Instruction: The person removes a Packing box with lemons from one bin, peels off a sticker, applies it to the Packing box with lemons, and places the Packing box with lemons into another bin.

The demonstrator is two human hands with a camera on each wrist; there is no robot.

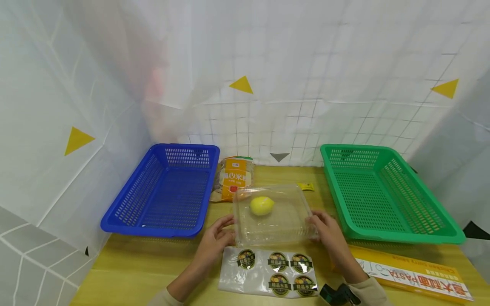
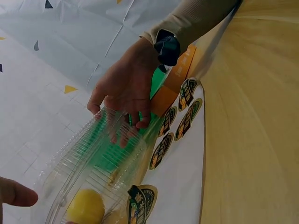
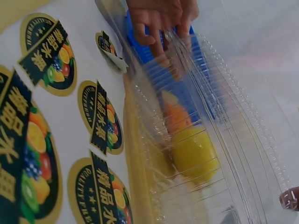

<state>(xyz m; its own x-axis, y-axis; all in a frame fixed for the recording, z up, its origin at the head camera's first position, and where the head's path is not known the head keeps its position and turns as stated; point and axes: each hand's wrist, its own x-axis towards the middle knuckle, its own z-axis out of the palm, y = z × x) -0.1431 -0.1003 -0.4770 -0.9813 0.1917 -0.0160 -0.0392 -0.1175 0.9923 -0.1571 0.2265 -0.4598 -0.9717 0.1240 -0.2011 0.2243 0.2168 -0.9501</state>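
Observation:
A clear plastic clamshell box point(image 1: 289, 216) sits at the middle of the table with a yellow lemon point(image 1: 262, 205) inside, left of centre. My left hand point(image 1: 218, 238) grips its left side and my right hand point(image 1: 330, 233) its right side near the front corner. In the left wrist view, the right hand's fingers point(image 2: 124, 133) reach below the box rim while the thumb lies at the upper edge. Just in front of the box lies a white sheet point(image 1: 252, 284) of round fruit stickers. One sticker point(image 3: 107, 49) has a lifted edge in the right wrist view.
A blue basket point(image 1: 153, 232) stands at left, a green basket point(image 1: 402, 237) at right. Behind the box are an orange-labelled food bag point(image 1: 233, 176) and a small yellow packet point(image 1: 306, 186). A pasta box point(image 1: 413, 276) lies at front right, below the green basket.

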